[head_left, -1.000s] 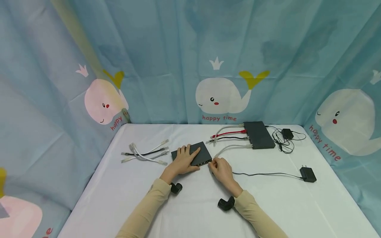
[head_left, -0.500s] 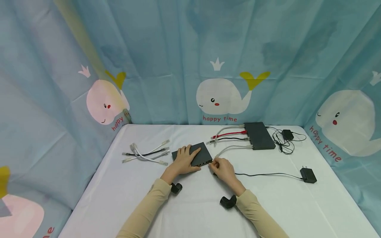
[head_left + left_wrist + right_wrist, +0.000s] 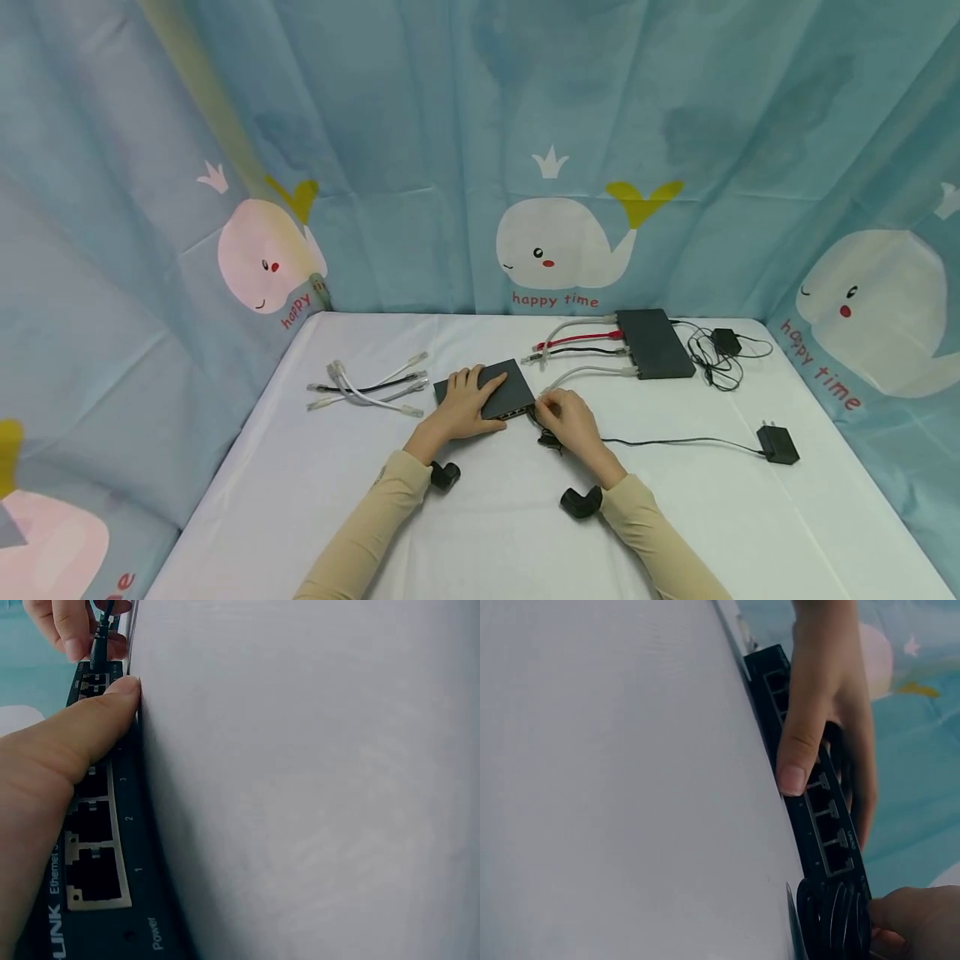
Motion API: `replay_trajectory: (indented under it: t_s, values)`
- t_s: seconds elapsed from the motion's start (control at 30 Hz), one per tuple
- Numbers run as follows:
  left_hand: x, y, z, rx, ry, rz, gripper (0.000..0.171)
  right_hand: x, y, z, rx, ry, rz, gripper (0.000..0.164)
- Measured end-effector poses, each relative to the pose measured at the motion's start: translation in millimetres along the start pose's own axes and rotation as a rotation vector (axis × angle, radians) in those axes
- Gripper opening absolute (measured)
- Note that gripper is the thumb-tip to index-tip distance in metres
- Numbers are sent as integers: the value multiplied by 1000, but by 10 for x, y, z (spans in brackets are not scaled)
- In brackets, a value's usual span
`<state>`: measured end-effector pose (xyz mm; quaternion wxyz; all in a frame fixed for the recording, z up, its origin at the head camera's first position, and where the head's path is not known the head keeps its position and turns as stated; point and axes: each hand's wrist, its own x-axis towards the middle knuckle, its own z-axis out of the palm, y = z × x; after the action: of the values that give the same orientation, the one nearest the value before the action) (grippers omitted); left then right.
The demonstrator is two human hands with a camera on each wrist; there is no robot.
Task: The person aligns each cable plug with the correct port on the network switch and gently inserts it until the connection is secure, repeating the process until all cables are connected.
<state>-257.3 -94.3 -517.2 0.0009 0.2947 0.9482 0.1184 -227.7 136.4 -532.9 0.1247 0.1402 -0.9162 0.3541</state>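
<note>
A flat black Ethernet switch (image 3: 516, 385) lies on the white cloth, its row of ports facing the person. My left hand (image 3: 457, 410) holds it, fingers spread over the top and the thumb (image 3: 101, 724) against the port edge. At the right corner, my right hand (image 3: 576, 423) has its fingers curled about a black power plug (image 3: 99, 649), which stands at the end of the port face; how deep it sits is hidden. Below that hand hangs a bundled black cord (image 3: 836, 919), whose lead runs right to a power adapter (image 3: 777, 444).
A second black box (image 3: 656, 343) at the back right has red, black and grey network cables plugged in. Behind it lies another adapter (image 3: 724, 340) with tangled cord. Several loose network cables (image 3: 367, 392) lie crossed at left. A curtain (image 3: 405, 167) hangs behind the table.
My right hand has shifted slightly right, and the bundled cord beneath it has come into view. The left hand and the switch have stayed nearly in place.
</note>
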Motion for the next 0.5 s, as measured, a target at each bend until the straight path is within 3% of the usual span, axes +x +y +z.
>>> replay_trajectory:
  t_s: [0.13,0.3,0.5]
  values:
    - [10,-5,-22,0,4,11,88,49,57,7,63,-8,-17,11]
    - [1,-8,-41,-12,-1,24,88,109,161,-3,163,-99,-86,35]
    - [8,-21,-25,-12,-24,26,90,148,206,-56,218,-216,-49,49]
